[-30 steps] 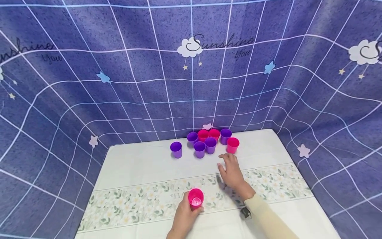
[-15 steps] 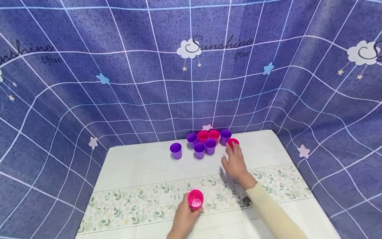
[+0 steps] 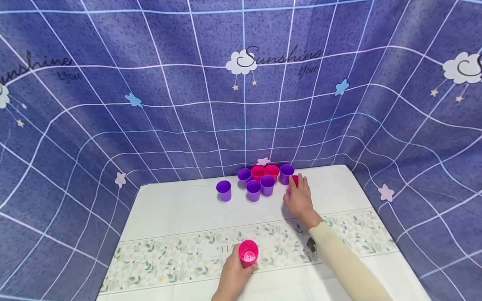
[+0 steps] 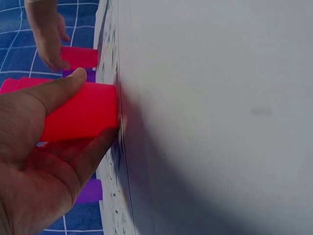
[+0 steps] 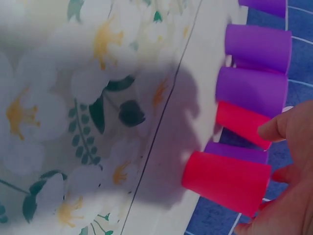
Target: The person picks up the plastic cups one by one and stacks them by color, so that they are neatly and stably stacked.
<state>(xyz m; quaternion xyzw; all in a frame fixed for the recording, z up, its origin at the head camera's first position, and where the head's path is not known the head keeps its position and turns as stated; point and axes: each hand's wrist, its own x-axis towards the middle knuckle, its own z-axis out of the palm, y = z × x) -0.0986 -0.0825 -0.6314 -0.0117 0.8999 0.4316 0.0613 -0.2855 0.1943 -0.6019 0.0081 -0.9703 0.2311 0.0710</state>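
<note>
My left hand [image 3: 234, 274] grips a pink plastic cup [image 3: 248, 252], mouth up, low over the flowered band near the front. The left wrist view shows the thumb on one side of this cup [image 4: 88, 110] and fingers on the other; a second rim line shows near its mouth. My right hand [image 3: 299, 200] reaches over another pink cup at the back right, partly hiding it. In the right wrist view, fingertips are right at that pink cup's [image 5: 227, 181] rim, while the thumb stands apart, spread toward a neighbouring pink cup [image 5: 242, 122].
Several purple cups, such as one purple cup [image 3: 254, 190], and two pink cups, including a pink cup [image 3: 258, 172], stand upright in a cluster along the back. A lone purple cup [image 3: 224, 190] stands left of them. A blue patterned curtain [image 3: 188, 104] surrounds the white table [image 3: 173, 209].
My right hand has moved forward from the table's middle to the right-hand pink cup, its fingers now over that cup. The left hand keeps its cup in the same place.
</note>
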